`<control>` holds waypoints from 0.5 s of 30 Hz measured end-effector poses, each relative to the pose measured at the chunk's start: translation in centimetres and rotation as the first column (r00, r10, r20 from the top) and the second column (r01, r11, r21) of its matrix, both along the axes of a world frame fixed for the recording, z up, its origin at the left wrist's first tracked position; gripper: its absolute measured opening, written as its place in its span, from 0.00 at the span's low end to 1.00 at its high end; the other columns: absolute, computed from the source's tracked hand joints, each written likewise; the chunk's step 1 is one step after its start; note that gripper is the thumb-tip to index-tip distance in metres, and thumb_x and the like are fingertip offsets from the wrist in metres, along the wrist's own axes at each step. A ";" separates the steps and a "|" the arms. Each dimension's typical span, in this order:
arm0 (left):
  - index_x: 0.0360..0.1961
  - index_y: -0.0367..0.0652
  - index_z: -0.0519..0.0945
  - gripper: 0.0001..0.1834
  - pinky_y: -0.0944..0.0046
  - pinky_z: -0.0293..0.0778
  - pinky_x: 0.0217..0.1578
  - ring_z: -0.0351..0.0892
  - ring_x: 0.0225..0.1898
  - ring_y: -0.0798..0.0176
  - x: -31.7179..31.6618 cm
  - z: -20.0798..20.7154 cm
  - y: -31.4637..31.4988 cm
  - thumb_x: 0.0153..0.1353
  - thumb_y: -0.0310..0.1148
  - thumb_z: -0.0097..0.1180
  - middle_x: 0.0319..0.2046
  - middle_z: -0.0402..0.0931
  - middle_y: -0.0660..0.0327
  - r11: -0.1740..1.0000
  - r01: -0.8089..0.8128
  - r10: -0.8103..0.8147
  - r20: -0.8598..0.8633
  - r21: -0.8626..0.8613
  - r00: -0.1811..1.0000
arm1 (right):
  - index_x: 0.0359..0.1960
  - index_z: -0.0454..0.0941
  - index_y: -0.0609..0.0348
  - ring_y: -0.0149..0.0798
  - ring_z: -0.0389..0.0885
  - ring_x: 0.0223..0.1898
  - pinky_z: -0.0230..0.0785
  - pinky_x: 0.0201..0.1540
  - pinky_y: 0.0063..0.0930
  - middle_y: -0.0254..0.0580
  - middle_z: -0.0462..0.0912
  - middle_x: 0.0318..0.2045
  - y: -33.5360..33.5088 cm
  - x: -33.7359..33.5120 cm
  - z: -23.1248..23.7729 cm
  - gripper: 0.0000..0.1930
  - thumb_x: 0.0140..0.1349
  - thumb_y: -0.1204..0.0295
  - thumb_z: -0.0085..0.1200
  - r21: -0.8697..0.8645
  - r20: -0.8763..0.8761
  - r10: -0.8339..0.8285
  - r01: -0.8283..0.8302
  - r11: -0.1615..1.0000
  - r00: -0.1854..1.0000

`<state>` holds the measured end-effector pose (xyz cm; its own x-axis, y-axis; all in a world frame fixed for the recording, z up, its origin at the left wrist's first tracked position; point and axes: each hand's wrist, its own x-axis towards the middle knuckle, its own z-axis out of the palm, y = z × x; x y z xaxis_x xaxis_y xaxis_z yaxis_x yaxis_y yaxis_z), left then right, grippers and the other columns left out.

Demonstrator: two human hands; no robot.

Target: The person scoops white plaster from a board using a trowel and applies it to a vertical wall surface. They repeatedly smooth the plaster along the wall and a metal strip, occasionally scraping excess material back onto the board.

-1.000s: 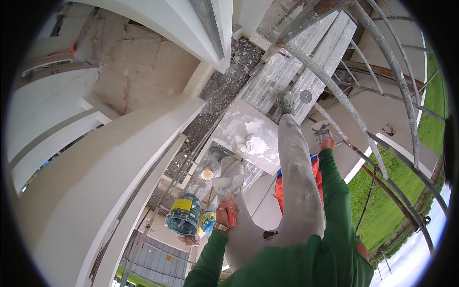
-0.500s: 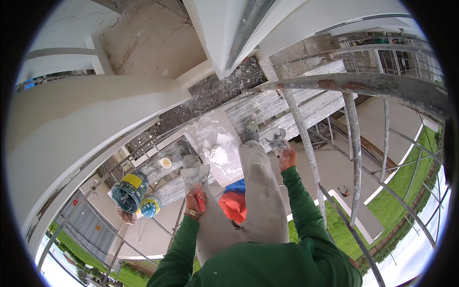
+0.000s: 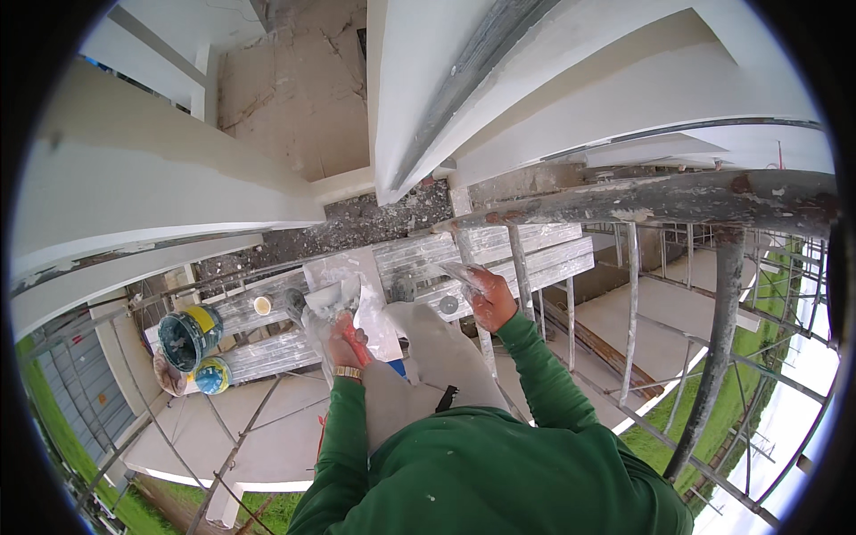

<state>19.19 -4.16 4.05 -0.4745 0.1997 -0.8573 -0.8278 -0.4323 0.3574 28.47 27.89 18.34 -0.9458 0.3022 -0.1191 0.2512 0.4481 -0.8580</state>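
Note:
My left hand [image 3: 346, 343] is closed around the red handle of a wide putty knife [image 3: 332, 297], its pale-smeared blade pointing away from me. That blade lies over a whitish board [image 3: 367, 264] on the planks, partly covering it. Farther right, my right hand [image 3: 493, 299] grips a second putty knife [image 3: 457, 272], seen at a slant with pale filler on its blade; its handle is hidden in my fingers. The two blades are apart. Both hands are held above my pale trousers.
A filler-stained bucket [image 3: 189, 337] with a yellow band, a smaller blue-and-yellow container [image 3: 212, 378] and a small cup [image 3: 262, 305] are at left. Scaffold planks [image 3: 553, 259] run beneath me. A thick scaffold pipe [image 3: 660, 192] crosses at right, and a wall edge [image 3: 388, 192] juts ahead.
My view has turned and my body leans forward. My right hand has come inward with its putty knife, whose blade is now tilted. My left putty knife has moved over the board.

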 end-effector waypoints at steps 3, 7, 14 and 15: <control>0.40 0.46 0.73 0.10 0.69 0.64 0.15 0.64 0.16 0.69 -1.8 6.5 3.2 0.62 0.38 0.49 0.27 0.72 0.69 0.992 -0.051 0.062 -0.092 0.117 0.994 | 0.50 0.74 0.68 0.61 0.74 0.51 0.66 0.57 0.45 0.63 0.77 0.48 0.5 -0.2 2.2 0.23 0.50 0.77 0.45 0.049 0.037 -0.072 0.070 0.996 0.997; 0.40 0.46 0.73 0.10 0.70 0.63 0.15 0.65 0.16 0.69 -3.1 9.6 2.3 0.64 0.40 0.48 0.29 0.72 0.69 0.988 -0.054 0.078 -0.161 0.147 0.984 | 0.49 0.75 0.68 0.61 0.75 0.49 0.68 0.55 0.43 0.63 0.78 0.46 3.0 0.9 0.3 0.21 0.52 0.77 0.46 0.158 0.072 -0.070 0.058 0.986 0.995; 0.37 0.45 0.74 0.12 0.73 0.63 0.13 0.63 0.15 0.72 -2.3 13.3 -3.6 0.69 0.40 0.42 0.22 0.70 0.68 0.980 -0.192 0.197 -0.186 0.045 0.962 | 0.48 0.76 0.67 0.62 0.75 0.50 0.67 0.57 0.42 0.63 0.78 0.46 5.2 0.3 -1.2 0.20 0.52 0.78 0.46 0.175 0.175 -0.186 0.155 0.972 0.967; 0.37 0.45 0.74 0.12 0.73 0.63 0.13 0.63 0.14 0.72 -1.7 13.3 -4.1 0.69 0.40 0.42 0.22 0.70 0.68 0.980 -0.192 0.198 -0.182 0.053 0.963 | 0.49 0.75 0.68 0.62 0.75 0.49 0.68 0.56 0.43 0.64 0.78 0.46 5.3 0.7 -1.3 0.21 0.51 0.77 0.46 0.193 0.146 -0.162 0.132 0.972 0.976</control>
<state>17.49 -8.26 17.36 -0.6571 0.1152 -0.7450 -0.6469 -0.5935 0.4788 29.15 33.17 17.08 -0.8626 0.4668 -0.1949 0.4526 0.5402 -0.7095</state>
